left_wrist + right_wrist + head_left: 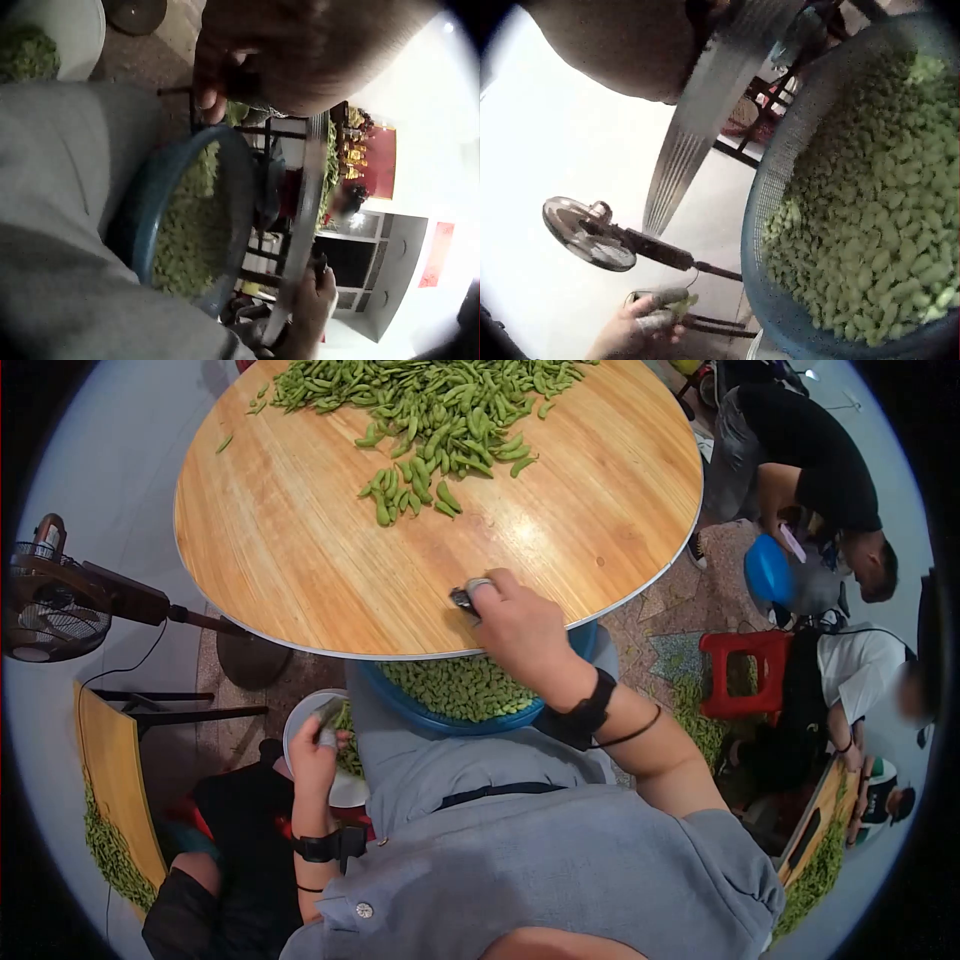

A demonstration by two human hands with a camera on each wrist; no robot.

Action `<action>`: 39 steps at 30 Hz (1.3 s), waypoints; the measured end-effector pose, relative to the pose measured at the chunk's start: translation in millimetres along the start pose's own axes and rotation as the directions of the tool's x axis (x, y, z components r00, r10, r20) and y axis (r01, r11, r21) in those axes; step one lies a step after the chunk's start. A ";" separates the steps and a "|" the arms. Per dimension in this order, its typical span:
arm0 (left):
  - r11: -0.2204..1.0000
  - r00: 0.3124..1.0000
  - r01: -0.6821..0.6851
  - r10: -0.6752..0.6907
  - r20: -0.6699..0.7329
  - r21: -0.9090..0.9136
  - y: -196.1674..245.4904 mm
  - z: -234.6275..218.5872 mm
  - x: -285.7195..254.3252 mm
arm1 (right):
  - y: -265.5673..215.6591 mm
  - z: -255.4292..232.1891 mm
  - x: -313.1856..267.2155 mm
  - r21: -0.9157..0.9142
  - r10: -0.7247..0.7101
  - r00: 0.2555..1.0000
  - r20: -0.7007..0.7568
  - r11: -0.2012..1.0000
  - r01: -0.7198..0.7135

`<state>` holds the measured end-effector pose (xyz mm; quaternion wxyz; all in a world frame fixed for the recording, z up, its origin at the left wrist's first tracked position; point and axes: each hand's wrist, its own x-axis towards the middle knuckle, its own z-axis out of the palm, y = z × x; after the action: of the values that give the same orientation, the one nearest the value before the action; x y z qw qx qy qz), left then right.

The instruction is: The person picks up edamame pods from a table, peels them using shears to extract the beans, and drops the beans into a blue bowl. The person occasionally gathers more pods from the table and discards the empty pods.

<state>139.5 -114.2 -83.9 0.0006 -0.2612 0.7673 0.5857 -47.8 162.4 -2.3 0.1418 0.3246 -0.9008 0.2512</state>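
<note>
My right hand (522,628) is at the round table's (330,575) near edge, gripping a small dark object (463,601); a grey wrap covers one finger. Lower left, beside a white bowl (296,722) with green pods, is my left hand (316,762). In the right wrist view the left hand (634,330), with wrapped fingers, pinches a green pod (682,305). That pod (237,112) shows partly in the left wrist view below the left hand (289,56). Shelled beans (460,692) fill a blue basket (400,705) under the table edge.
Loose pods (440,410) are heaped on the table's far side. A fan (60,600) stands left. To the right are a red stool (715,675), a bent-over person (810,445) with a blue bowl (768,568), and other people. A side table (110,760) stands lower left.
</note>
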 end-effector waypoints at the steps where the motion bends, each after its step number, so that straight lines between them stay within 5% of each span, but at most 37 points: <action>1: 1.000 1.000 -0.004 0.004 0.001 -0.001 -15.3 -14.0 -1.2 | 6.8 -5.7 -4.3 -0.116 0.096 0.995 0.036 0.989 -0.091; 2: 0.930 0.991 -0.104 0.127 -0.045 0.353 -33.5 -29.9 -2.8 | 14.8 -13.6 -9.8 -0.235 0.197 0.979 0.058 0.955 -0.179; 3: 0.734 0.964 -0.167 0.261 -0.047 0.658 -48.8 -40.8 -3.6 | 24.1 -25.4 -17.7 -0.314 0.286 0.956 0.059 0.915 -0.254; 4: 0.740 0.962 -0.174 0.268 -0.047 0.649 -62.2 -47.4 -7.2 | 34.8 -40.0 -29.5 -0.393 0.371 0.927 0.054 0.861 -0.322; 6: 0.462 0.974 -0.103 0.225 -0.004 0.881 -82.3 -53.9 -15.0 | 62.7 -64.5 -57.6 -0.512 0.468 0.884 -0.021 0.754 -0.411; 9: 0.451 0.989 -0.027 0.140 -0.041 0.892 -62.1 -41.2 -23.6 | 84.4 -98.3 -77.9 -0.591 0.579 0.812 0.069 0.680 -0.434; 11: 0.566 0.996 -0.061 0.089 0.013 0.822 -40.2 -35.7 -11.6 | 72.9 -113.5 -61.9 -0.458 0.531 0.842 0.096 0.774 -0.437; 14: 0.728 0.985 -0.150 0.055 0.161 0.669 6.7 -28.0 4.9 | 51.0 -99.0 -2.7 -0.003 0.368 0.927 0.074 0.930 -0.368; 17: 0.807 0.951 -0.271 0.140 0.276 0.525 61.2 -12.0 6.2 | 50.2 -57.2 61.2 0.095 0.195 0.976 0.098 0.974 -0.204; 24: 0.795 0.860 -0.493 0.382 0.339 0.355 120.0 14.3 2.5 | 59.6 42.4 156.7 -0.110 0.211 0.957 0.197 0.975 -0.192; 28: 0.757 0.802 -0.550 0.362 0.475 0.353 139.3 23.9 10.3 | 50.7 8.6 145.3 -0.015 0.307 0.895 0.323 0.947 -0.320; 30: 0.856 0.792 -0.515 0.455 0.406 0.044 154.6 41.9 14.3 | 51.3 -5.6 124.0 -0.020 0.326 0.902 0.283 0.942 -0.334; 31: 0.908 0.815 -0.415 0.399 0.421 -0.056 160.0 52.3 20.0 | 45.8 -19.4 110.6 0.280 0.395 0.796 0.459 0.786 -0.552; 32: 0.912 0.816 -0.407 0.392 0.425 -0.059 163.9 67.1 25.2 | 39.1 -30.9 96.6 0.485 0.375 0.673 0.637 0.484 -0.729; 33: 0.921 0.846 -0.323 0.384 0.370 -0.218 166.6 83.5 29.9 | 31.3 -39.5 80.9 0.479 0.380 0.665 0.643 0.478 -0.736; 35: 0.901 0.877 -0.226 0.353 0.324 -0.370 172.7 99.6 37.1 | 18.4 -51.9 52.1 0.673 0.124 0.666 0.736 -0.021 -0.740; 36: 0.870 0.824 0.068 0.227 0.519 -0.488 176.7 103.6 40.5 | 16.6 -53.8 42.8 0.670 0.129 0.662 0.738 -0.031 -0.741; 37: 0.772 0.699 0.369 0.137 0.702 -0.518 178.2 106.4 40.9 | 15.4 -55.0 34.6 0.682 0.112 0.676 0.728 -0.021 -0.731; 39: 0.728 0.665 0.440 0.129 0.736 -0.526 171.6 108.5 39.2 | 16.2 -58.8 24.0 0.707 0.076 0.705 0.706 -0.001 -0.708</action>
<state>3.6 -1.8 24.2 0.2675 -0.0572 0.4107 0.8698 -70.9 192.8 50.9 -0.4104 0.1019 -0.5663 0.7075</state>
